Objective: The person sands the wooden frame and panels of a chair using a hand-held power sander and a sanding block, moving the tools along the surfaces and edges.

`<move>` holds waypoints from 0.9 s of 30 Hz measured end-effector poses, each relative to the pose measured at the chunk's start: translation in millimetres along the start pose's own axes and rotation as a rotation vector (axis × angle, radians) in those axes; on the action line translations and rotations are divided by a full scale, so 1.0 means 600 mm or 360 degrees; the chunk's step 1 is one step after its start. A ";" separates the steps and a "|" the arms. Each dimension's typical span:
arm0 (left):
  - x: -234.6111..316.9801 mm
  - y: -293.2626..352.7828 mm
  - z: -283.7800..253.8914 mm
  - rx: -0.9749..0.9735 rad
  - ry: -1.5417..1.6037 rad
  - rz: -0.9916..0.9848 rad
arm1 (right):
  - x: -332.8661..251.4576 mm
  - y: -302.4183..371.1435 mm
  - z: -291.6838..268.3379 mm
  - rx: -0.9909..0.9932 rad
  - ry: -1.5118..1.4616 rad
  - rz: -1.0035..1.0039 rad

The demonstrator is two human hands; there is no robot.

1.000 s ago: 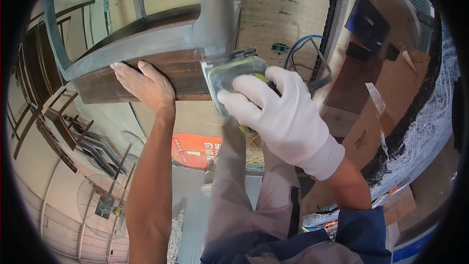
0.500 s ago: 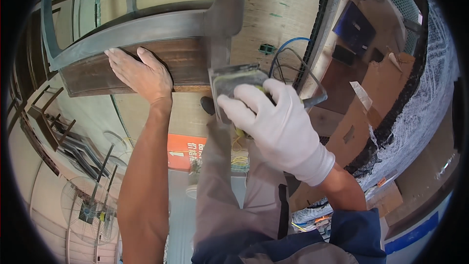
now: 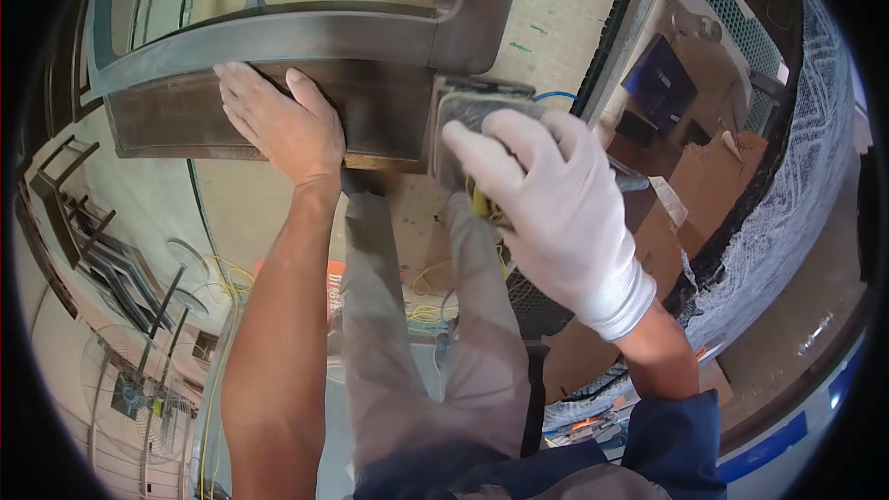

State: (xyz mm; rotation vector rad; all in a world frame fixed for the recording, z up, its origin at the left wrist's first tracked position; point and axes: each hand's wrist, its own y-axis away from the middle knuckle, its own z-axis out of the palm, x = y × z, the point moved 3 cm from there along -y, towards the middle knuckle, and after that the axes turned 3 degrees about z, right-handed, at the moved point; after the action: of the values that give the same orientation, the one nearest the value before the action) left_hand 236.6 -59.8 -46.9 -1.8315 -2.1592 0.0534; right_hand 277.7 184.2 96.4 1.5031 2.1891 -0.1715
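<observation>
A dark brown wooden furniture frame (image 3: 278,40) lies across the work surface in front of me, with a broad brown panel (image 3: 389,106) along its near side. My left hand (image 3: 289,130) is bare and rests flat on this panel, fingers stretched out toward the greyish rail. In a white glove, my right hand (image 3: 569,208) grips a hand-held power sander (image 3: 463,120) from above. The sander's flat, square pad is tilted at the right end of the panel, near the frame's corner. Whether the pad touches the wood, I cannot tell.
Under the frame is a pale board (image 3: 556,5). A blue hose (image 3: 557,94) lies behind the sander. To the right are a dark blue flat object (image 3: 659,83), torn cardboard (image 3: 690,181) and whitish netting (image 3: 796,194). A fan (image 3: 134,398) stands lower left; yellow cord (image 3: 431,313) lies near my legs.
The sander and my right hand have shifted right and slightly up in the picture. The view has moved, showing more of the frame's right corner. My left hand still lies on the panel.
</observation>
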 end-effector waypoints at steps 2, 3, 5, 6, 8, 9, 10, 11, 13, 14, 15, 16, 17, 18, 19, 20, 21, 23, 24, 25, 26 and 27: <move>-0.004 0.001 0.003 0.0014 -0.0039 0.0025 | -0.002 -0.005 0.007 0.0015 0.0069 -0.0082; -0.004 0.001 0.003 0.0022 -0.0059 0.0040 | -0.005 -0.003 0.010 0.0007 0.0095 -0.0115; 0.001 0.003 0.000 0.0017 -0.0084 0.0026 | -0.023 0.020 0.018 -0.0141 0.0023 -0.0111; 0.004 0.005 0.002 0.0044 -0.0059 0.0051 | -0.031 0.026 0.019 -0.0136 0.0010 -0.0090; 0.002 0.006 0.002 0.0079 -0.0016 0.0036 | -0.036 0.018 0.015 -0.0035 0.0012 -0.0114; 0.001 0.004 0.002 0.0104 -0.0018 0.0049 | -0.035 0.009 0.009 -0.0054 0.0059 -0.0101; -0.001 0.004 0.003 0.0122 -0.0028 0.0065 | -0.034 0.004 0.006 -0.0076 0.0096 -0.0083; -0.003 0.006 0.004 0.0139 -0.0039 0.0082 | -0.033 0.008 0.008 -0.0017 0.0069 -0.0054; -0.003 0.008 0.006 0.0177 -0.0013 0.0091 | -0.032 0.012 0.011 0.0045 0.0017 -0.0004; -0.001 0.006 0.007 0.0201 0.0006 0.0094 | -0.038 0.019 0.014 -0.0023 0.0001 -0.0021; 0.000 0.004 0.008 0.0208 0.0006 0.0093 | -0.046 0.030 0.018 -0.0091 -0.0015 -0.0039; 0.000 0.006 0.008 0.0210 -0.0001 0.0099 | -0.053 0.042 0.023 -0.0121 -0.0068 -0.0026; 0.001 0.008 0.007 0.0212 -0.0009 0.0106 | -0.050 0.046 0.024 -0.0080 -0.0084 -0.0038; 0.002 0.009 0.008 0.0217 -0.0016 0.0111 | -0.044 0.049 0.024 -0.0039 -0.0102 -0.0050; 0.002 0.007 0.009 0.0228 -0.0025 0.0117 | -0.037 0.049 0.024 0.0007 -0.0119 -0.0064; 0.000 0.009 0.011 0.0234 -0.0043 0.0133 | -0.023 0.049 0.019 0.0025 -0.0075 -0.0050; -0.004 0.008 0.013 0.0217 -0.0046 0.0125 | -0.008 0.035 0.014 0.0072 -0.0174 -0.0010; -0.006 -0.001 0.011 0.0175 -0.0043 0.0123 | 0.011 0.025 0.009 0.0097 -0.0221 0.0037; -0.006 0.002 0.005 0.0083 0.0042 0.0038 | 0.013 0.035 0.012 0.0102 -0.0260 0.0084; -0.009 0.000 0.004 0.0069 0.0042 0.0035 | 0.017 0.042 0.019 0.0056 -0.0310 0.0057; -0.013 0.001 0.006 0.0055 0.0041 0.0044 | 0.023 0.064 0.038 0.0083 -0.0334 0.0049; -0.012 0.001 0.008 0.0042 0.0037 0.0052 | 0.026 0.087 0.053 0.0111 -0.0359 0.0040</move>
State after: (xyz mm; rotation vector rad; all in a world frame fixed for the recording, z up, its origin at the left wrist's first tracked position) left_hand 237.1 -66.0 -53.3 -1.8435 -2.1033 0.0667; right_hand 330.5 206.2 69.6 1.4699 2.0034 -0.3933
